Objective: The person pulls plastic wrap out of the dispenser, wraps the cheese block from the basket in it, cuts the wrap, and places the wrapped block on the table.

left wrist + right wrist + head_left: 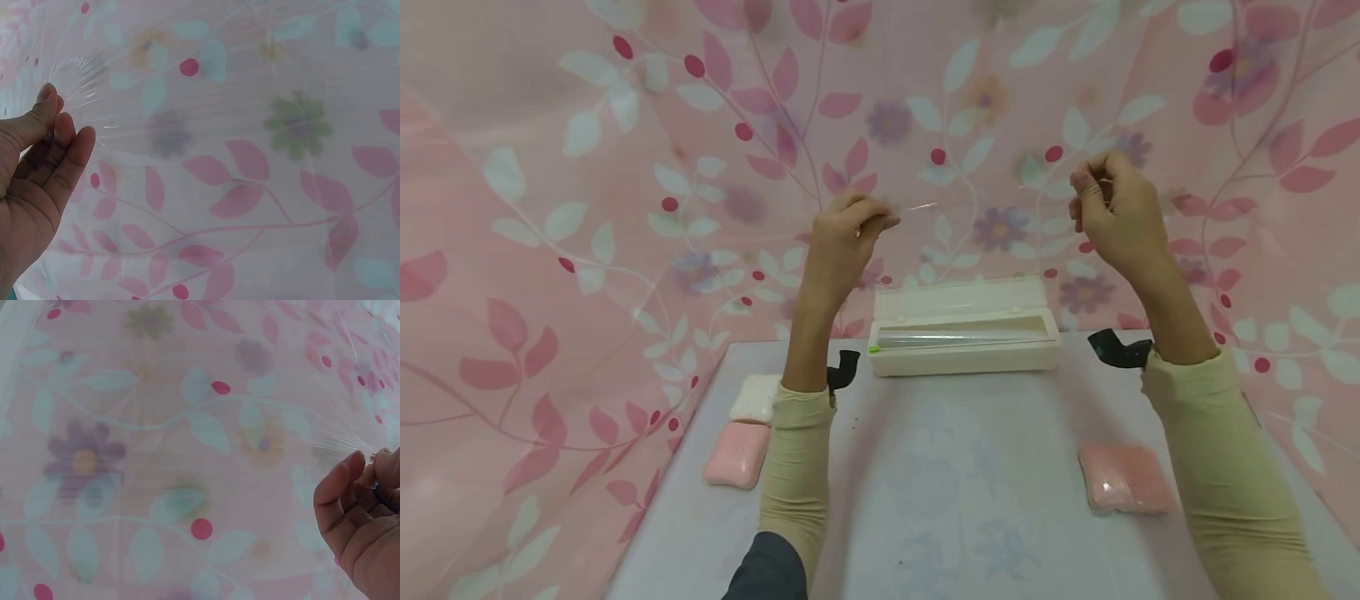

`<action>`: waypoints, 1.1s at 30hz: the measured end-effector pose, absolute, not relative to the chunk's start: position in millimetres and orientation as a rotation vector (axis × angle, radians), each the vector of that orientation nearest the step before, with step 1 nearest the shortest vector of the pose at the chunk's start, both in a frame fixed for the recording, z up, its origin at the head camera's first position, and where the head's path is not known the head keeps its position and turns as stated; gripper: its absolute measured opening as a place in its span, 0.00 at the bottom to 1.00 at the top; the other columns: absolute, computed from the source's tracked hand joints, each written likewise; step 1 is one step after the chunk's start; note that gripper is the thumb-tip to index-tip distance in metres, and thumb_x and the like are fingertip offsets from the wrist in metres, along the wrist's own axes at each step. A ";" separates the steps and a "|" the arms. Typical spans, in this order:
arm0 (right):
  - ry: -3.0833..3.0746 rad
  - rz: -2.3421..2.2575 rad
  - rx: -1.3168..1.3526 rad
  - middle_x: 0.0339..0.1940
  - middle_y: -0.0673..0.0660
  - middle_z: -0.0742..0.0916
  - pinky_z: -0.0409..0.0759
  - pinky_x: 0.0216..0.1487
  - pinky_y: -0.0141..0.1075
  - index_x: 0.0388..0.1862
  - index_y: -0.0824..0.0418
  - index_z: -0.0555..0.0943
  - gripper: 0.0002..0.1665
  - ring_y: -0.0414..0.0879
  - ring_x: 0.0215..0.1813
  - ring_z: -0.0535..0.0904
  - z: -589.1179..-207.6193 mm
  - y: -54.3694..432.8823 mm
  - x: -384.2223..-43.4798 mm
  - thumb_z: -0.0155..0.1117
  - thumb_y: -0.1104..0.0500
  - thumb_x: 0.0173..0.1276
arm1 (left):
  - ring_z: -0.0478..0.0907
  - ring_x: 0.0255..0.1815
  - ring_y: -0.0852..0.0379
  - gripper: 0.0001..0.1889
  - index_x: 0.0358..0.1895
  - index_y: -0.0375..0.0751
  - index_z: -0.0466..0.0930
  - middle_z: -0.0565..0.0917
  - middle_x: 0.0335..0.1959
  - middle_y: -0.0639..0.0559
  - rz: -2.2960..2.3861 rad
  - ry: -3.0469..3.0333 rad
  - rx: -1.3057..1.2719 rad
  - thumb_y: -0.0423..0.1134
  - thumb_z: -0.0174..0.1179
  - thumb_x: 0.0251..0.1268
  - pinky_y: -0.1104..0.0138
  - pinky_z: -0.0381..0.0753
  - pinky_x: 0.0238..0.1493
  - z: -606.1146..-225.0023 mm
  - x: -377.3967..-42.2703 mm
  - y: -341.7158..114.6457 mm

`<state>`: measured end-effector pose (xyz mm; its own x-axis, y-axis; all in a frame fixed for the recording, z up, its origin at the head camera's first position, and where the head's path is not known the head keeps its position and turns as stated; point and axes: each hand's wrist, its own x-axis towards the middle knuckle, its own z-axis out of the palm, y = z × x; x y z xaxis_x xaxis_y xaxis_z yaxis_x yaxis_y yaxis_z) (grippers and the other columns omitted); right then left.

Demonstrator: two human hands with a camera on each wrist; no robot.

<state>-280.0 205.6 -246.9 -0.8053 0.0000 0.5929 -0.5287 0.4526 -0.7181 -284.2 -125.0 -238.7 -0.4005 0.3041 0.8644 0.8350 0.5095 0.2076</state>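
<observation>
Clear cling film [81,78] spans the space between my raised hands, nearly invisible apart from glints and fine creases. My left hand [841,250] pinches one edge between thumb and fingertips; creases fan out from that grip in the left wrist view. On the other side, my right hand [1122,218] pinches the film, which gathers in thin lines at the fingertips in the right wrist view. Below and between the hands, at the table's far edge, sits a white dispenser box [966,362] with its lid raised. A roll of film [955,337] lies inside it.
On the left of the white-covered table [955,467], a white block [754,398] lies against a pink soap-like block [737,455]. Another pink block [1124,478], glossy on top, lies at the right. A floral curtain [625,167] hangs behind the table.
</observation>
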 end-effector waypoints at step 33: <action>-2.258 1.144 1.893 0.38 0.45 0.89 0.81 0.35 0.25 0.43 0.53 0.88 0.14 0.35 0.38 0.86 -304.0 246.2 -141.0 0.72 0.66 0.59 | 0.75 0.34 0.70 0.03 0.37 0.42 0.86 0.80 0.31 0.58 -1.017 -2.360 -1.987 0.31 0.67 0.62 0.78 0.76 0.35 -298.7 -143.0 -167.7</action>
